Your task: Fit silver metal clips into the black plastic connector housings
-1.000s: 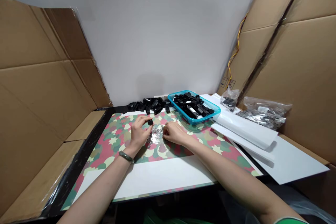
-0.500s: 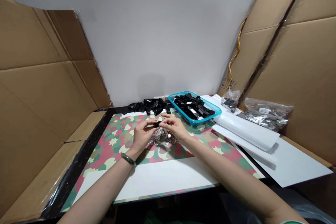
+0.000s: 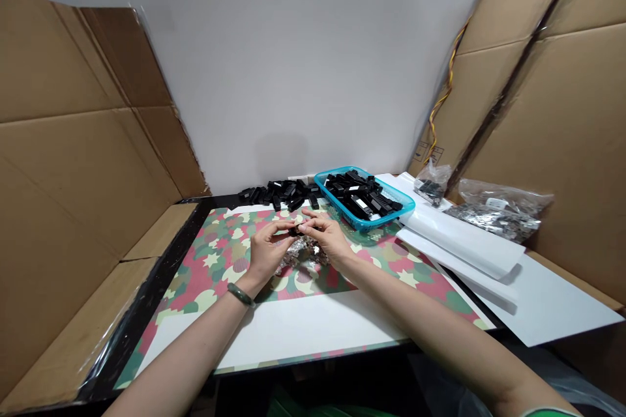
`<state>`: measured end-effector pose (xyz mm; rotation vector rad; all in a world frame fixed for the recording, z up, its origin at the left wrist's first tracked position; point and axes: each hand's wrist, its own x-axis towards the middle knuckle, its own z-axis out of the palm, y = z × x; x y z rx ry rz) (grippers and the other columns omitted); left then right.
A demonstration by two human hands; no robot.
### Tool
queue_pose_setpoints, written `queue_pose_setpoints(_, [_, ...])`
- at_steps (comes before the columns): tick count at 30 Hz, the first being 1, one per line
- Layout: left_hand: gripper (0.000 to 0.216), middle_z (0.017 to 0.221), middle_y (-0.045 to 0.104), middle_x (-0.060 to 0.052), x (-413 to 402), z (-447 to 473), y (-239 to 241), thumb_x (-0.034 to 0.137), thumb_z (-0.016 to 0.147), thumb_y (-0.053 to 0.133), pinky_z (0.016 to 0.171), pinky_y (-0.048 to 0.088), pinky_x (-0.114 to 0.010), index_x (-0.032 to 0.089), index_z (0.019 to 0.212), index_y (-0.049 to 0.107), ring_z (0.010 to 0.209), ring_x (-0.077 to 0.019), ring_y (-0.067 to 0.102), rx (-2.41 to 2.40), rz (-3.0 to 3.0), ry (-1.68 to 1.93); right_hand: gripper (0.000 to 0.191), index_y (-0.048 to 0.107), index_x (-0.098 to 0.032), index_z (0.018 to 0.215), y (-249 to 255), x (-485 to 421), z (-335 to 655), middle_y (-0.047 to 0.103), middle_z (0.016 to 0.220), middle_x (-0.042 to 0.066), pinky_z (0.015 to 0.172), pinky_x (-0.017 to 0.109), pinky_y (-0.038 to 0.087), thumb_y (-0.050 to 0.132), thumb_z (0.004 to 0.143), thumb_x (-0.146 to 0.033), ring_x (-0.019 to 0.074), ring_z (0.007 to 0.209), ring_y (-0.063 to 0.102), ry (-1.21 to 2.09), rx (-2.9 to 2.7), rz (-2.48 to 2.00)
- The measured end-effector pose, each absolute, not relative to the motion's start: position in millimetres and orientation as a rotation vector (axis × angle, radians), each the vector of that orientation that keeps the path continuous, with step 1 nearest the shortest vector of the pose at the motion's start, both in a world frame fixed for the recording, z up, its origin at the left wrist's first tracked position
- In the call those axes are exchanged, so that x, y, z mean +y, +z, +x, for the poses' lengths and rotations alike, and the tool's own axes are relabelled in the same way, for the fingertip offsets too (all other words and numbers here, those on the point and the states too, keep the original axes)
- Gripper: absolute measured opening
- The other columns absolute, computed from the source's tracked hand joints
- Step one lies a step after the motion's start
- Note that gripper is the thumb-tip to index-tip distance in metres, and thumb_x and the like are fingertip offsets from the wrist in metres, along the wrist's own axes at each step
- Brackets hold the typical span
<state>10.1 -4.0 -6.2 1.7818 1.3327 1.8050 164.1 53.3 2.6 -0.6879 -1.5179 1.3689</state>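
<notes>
My left hand (image 3: 268,250) and my right hand (image 3: 327,240) meet over the middle of the table. Between their fingertips is a small black plastic piece (image 3: 295,230), mostly covered by the fingers. The left thumb and fingers pinch its near side, and the right thumb and index finger press on it from the other side. Just below the hands lies a heap of small shiny metal parts (image 3: 308,254), partly hidden by them. A dark green bangle (image 3: 240,295) circles my left wrist.
A blue basket (image 3: 364,225) full of black plastic pieces stands behind my right hand. Loose black pieces (image 3: 281,195) lie along the wall. To the right are rolled white sheets (image 3: 460,238) and a clear bag (image 3: 499,215) of metal parts. Cardboard panels (image 3: 88,143) flank the table.
My hands stay at nearly the same spot, still pinching the black piece, with slight finger shifts. The whole view has tilted slightly.
</notes>
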Motion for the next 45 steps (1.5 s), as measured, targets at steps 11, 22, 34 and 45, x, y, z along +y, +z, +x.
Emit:
queue_pose_setpoints(11, [0.014, 0.094, 0.075, -0.007, -4.1, 12.4, -9.5, 0.022, 0.078, 0.073, 0.077, 0.065, -0.035, 0.019, 0.092, 0.073, 0.09, -0.0211, 0.073, 1.373, 1.838, 1.837, 0.026, 0.075, -0.024, 0.068, -0.6, 45.6, 158.0, 0.069, 0.119, 0.01, 0.11, 0.043, 0.033, 0.083, 0.066, -0.048, 0.0299, 0.14, 0.039, 1.399, -1.477, -0.696])
queue_pose_setpoints(22, [0.011, 0.096, 0.075, -0.009, -6.6, 15.0, -7.8, 0.021, 0.077, 0.074, 0.076, 0.064, -0.036, 0.018, 0.087, 0.072, 0.091, -0.0219, 0.073, 1.375, 1.854, 1.848, 0.026, 0.073, -0.022, 0.068, -8.1, 47.9, 157.3, 0.064, 0.127, 0.011, 0.11, 0.042, 0.032, 0.078, 0.071, -0.047, 0.03, 0.14, 0.039, 1.26, -1.571, -0.684])
queue_pose_setpoints(34, [0.017, 0.097, 0.075, -0.01, -3.5, 13.9, -8.7, 0.029, 0.075, 0.077, 0.077, 0.064, -0.04, 0.018, 0.086, 0.072, 0.097, -0.0249, 0.072, 1.326, 1.704, 1.845, 0.025, 0.069, -0.021, 0.07, -2.3, 49.2, 162.1, 0.057, 0.134, 0.011, 0.109, 0.041, 0.033, 0.071, 0.079, -0.044, 0.0286, 0.136, 0.042, 1.024, -1.658, -0.744])
queue_pose_setpoints(45, [0.028, 0.095, 0.077, -0.01, 2.2, 8.6, -5.1, 0.024, 0.061, 0.086, 0.09, 0.059, -0.043, 0.018, 0.084, 0.072, 0.098, -0.026, 0.071, 1.176, 1.432, 1.686, 0.037, 0.067, -0.019, 0.079, 5.5, 63.3, 168.4, 0.065, 0.074, 0.004, 0.066, 0.029, 0.045, 0.056, 0.086, -0.054, 0.019, 0.069, 0.058, 1.04, -1.794, -0.761])
